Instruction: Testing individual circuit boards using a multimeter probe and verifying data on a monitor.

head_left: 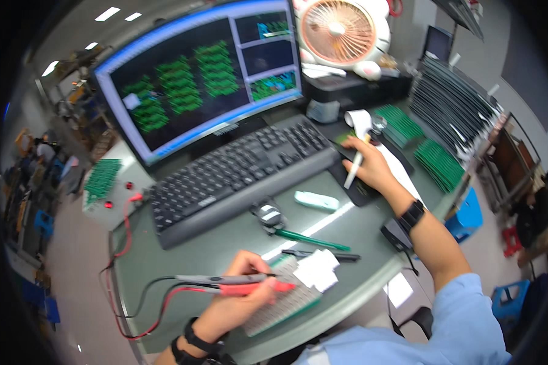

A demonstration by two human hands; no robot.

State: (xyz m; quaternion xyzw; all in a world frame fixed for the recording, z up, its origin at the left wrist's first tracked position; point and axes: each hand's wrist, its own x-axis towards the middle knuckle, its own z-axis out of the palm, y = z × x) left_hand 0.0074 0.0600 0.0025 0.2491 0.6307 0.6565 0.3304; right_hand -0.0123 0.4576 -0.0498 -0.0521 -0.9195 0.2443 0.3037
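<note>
My left hand is closed around two multimeter probes, a red one and a grey one. Their tips lie over a pale circuit board panel with a green edge, near the front of the desk. White paper pieces cover part of that panel. At the back right, my right hand grips a slim white pen between thumb and fingers, above a dark mat and a long white paper strip. Beside it stands a white paper roll.
A keyboard lies before a monitor. Between my hands are a pale green stick-like case, a green pen and a black pen-like tool. Green boards and a dark rack stand right. Probe leads trail left.
</note>
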